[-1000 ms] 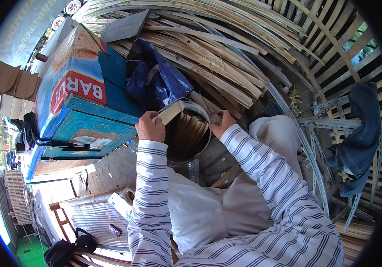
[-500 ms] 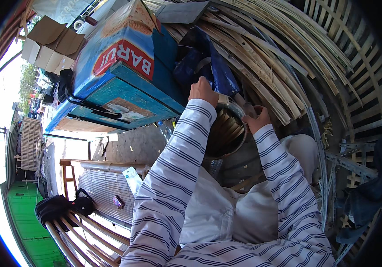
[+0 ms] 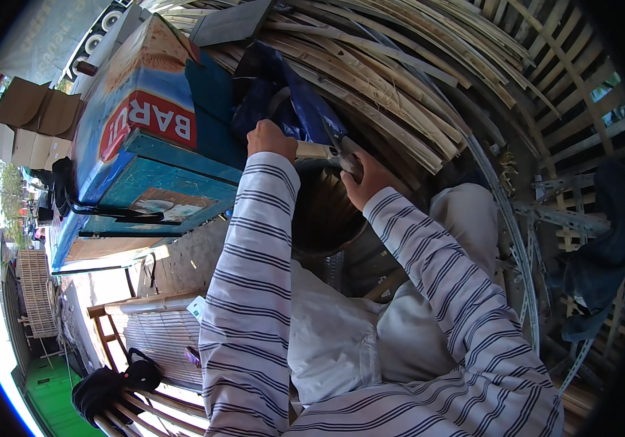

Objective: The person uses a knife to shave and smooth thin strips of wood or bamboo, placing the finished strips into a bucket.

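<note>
My left hand point(image 3: 271, 138) is closed on a short pale bamboo piece point(image 3: 314, 151), which sticks out toward my right hand. Gripped in my right hand point(image 3: 368, 178) is a knife point(image 3: 346, 156) with a dark blade pointing up and away; the blade lies close to the bamboo's end, and I cannot tell if they touch. Directly below both hands a round dark container point(image 3: 329, 246) stands before my knees. Its shaded inside appears to hold bamboo pieces. Crumpled blue plastic sheeting point(image 3: 294, 98) lies just beyond my hands.
A big blue box point(image 3: 181, 175) stands at the left. Long split bamboo strips point(image 3: 392, 95) are piled at the far right. Metal angle frames point(image 3: 564, 217) and a dark cloth point(image 3: 595, 255) are at the right. A slatted bamboo bench point(image 3: 155, 339) with a black bag point(image 3: 101, 390) is at the lower left.
The view has swung, so the surroundings sit further left. My right hand has turned and raised the knife, whose blade now shows plainly. My left hand keeps its closed grip.
</note>
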`<move>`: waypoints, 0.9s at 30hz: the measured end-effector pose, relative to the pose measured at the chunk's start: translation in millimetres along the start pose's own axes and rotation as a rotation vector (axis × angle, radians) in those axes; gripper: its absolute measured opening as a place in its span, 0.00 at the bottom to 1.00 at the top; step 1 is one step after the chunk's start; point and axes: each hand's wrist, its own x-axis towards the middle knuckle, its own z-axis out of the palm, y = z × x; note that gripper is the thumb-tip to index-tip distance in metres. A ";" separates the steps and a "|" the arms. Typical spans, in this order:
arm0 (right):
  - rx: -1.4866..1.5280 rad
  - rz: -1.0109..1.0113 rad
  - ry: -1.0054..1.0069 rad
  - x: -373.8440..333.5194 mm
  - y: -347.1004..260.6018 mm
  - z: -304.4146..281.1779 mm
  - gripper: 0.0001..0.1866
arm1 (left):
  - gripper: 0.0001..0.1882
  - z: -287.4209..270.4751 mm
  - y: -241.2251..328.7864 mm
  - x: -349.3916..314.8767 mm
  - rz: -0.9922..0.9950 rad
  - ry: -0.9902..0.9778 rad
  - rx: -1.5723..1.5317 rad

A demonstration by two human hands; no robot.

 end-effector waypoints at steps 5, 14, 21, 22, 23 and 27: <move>-0.147 0.134 -0.256 -16.8 -5.0 6.9 0.28 | 0.11 14.4 -0.7 2.3 -0.019 -0.037 -0.029; -0.210 0.154 -0.236 -7.2 11.2 14.7 0.27 | 0.10 22.2 4.3 5.7 0.041 0.088 0.025; 0.396 -0.169 0.275 0.5 -39.0 -1.3 0.24 | 0.09 15.0 -5.4 10.3 -0.088 0.055 -0.029; 0.474 -0.200 0.275 -5.0 -35.2 2.6 0.24 | 0.09 9.5 -2.4 7.0 -0.074 0.056 -0.036; 0.470 -0.203 0.285 -9.5 -7.4 18.2 0.24 | 0.09 6.1 5.0 5.5 -0.049 0.057 -0.047; -0.303 0.079 -0.021 -11.1 59.5 51.5 0.23 | 0.09 29.5 -1.8 12.1 0.035 0.086 -0.017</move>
